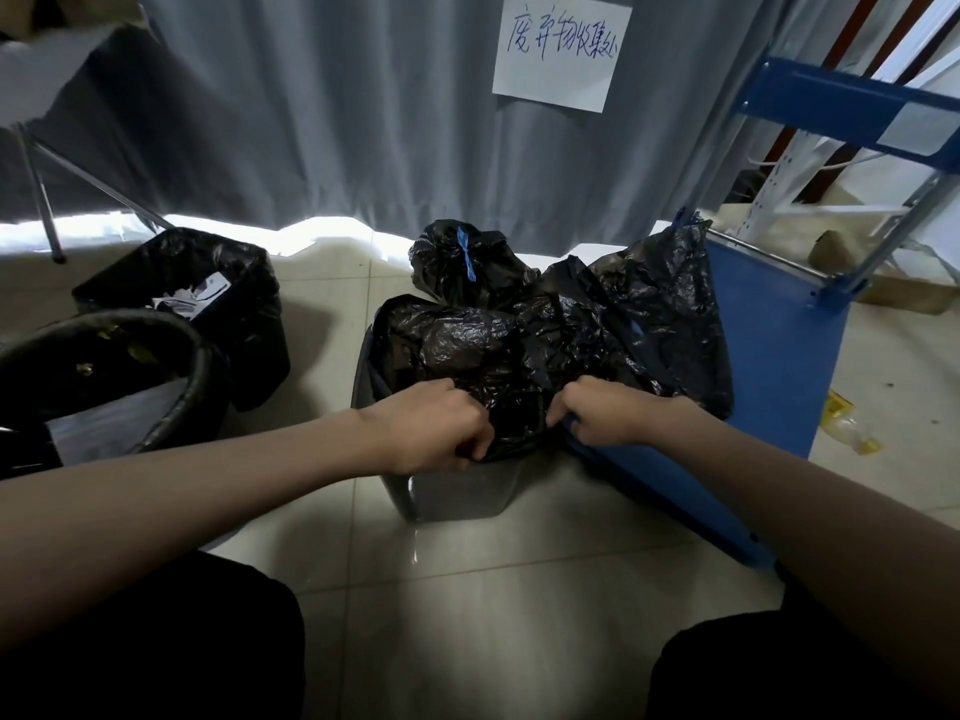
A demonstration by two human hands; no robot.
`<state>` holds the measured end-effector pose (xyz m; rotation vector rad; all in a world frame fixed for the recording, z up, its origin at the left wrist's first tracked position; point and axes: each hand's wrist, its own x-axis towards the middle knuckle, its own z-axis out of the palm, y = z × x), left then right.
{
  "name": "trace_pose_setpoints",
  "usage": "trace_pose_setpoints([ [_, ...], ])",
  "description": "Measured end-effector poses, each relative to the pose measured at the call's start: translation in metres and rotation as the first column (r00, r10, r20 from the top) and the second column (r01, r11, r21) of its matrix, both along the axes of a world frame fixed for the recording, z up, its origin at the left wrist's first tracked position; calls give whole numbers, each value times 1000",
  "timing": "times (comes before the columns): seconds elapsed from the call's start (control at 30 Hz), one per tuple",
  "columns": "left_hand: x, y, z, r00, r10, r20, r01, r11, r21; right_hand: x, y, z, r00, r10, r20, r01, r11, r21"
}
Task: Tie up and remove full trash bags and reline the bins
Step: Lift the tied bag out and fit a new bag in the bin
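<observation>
Grey, smooth-walled bin (457,498) on glossy floor tiles (467,605), lined with crinkled black plastic bag (467,350). Left hand (434,431) and right hand (605,415): fingers curled, pinching the bag's near edge. Tied black bag (457,262) behind, blue drawstring.

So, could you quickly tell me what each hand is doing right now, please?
Left hand: fingers curled, gripping the black bag at the bin's near rim.
Right hand: pinching the same bag.
</observation>
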<state>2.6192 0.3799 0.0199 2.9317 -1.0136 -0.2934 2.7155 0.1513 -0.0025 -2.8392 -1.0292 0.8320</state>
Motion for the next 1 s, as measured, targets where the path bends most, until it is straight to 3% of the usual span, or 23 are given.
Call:
trace_pose_setpoints([
  [0.17,-6,2,1,990,-136,48,131,987,89,-7,11,15,971,-82,223,32,976,217],
  [0.3,-8,1,3,987,-159,33,152,975,160,-24,27,22,997,38,70,-60,937,344],
  [0.5,-11,11,1,984,-172,50,164,978,130,-44,40,5,963,207,172,-235,958,164],
  [0.7,-16,38,-7,968,-177,177,160,981,105,-43,33,3,970,186,158,-208,968,139],
  [1.0,-21,87,-7,983,-93,160,77,991,105,-26,23,11,987,111,119,-121,990,78],
])
